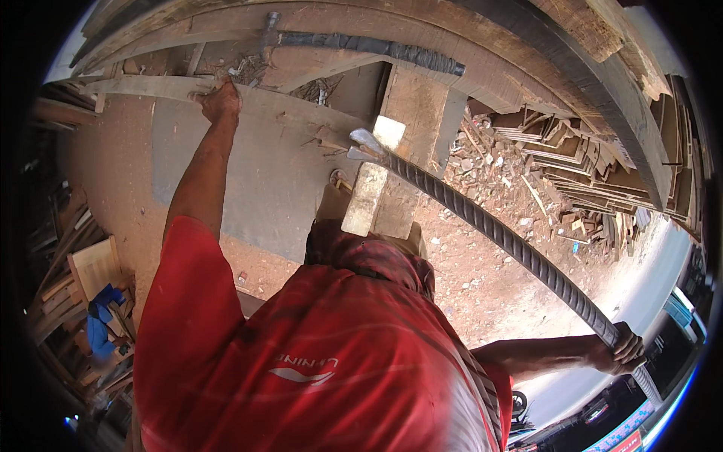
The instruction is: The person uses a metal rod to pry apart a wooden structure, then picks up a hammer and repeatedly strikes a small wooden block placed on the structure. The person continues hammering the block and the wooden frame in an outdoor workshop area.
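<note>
Perhaps the ribbed bar (pixel 489 228), appearing across the pale block (pixel 364 201), could be swinging sideways, because only the right hand (pixel 619 352) is wrapping fingers around it, while whether the left hand (pixel 221 102) is gripping I cannot tell.

I wear a loose, bright-red, short-sleeved fabric shirt (pixel 316 324) with a small white curved emblem (pixel 285 372) and white lettering across the chest, dark stripes beside a pale patch toward my right side, and dark blotches near its rumpled hem (pixel 361 256); my left hand (pixel 221 102) and right hand (pixel 621 352) are bare
</note>
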Tool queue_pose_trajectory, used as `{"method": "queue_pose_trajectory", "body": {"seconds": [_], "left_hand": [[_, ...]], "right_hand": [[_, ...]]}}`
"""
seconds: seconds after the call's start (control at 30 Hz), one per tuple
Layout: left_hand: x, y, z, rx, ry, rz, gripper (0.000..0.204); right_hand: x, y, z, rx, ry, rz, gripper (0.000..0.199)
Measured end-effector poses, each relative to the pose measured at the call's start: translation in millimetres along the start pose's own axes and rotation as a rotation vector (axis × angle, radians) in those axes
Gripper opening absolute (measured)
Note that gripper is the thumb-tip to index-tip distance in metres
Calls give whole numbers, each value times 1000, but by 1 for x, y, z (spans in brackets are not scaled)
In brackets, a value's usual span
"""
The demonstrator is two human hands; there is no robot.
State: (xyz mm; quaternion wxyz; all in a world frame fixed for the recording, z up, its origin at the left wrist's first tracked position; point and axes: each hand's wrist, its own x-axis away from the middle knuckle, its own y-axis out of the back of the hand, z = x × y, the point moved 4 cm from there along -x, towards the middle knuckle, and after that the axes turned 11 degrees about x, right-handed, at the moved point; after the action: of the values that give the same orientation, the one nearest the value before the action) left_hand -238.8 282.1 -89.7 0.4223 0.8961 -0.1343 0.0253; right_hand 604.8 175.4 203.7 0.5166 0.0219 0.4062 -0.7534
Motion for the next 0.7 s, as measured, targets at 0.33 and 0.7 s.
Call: {"method": "queue_pose_trajectory", "body": {"seconds": [0.33,0.7], "left_hand": [[-2,8,8,-58,-16,28,117],[14,-4,24,5,21,-32,115]], "right_hand": [[12,-42,25,35,64,-46,30],[-23,28,-12,60,-101,-55,32]]}}
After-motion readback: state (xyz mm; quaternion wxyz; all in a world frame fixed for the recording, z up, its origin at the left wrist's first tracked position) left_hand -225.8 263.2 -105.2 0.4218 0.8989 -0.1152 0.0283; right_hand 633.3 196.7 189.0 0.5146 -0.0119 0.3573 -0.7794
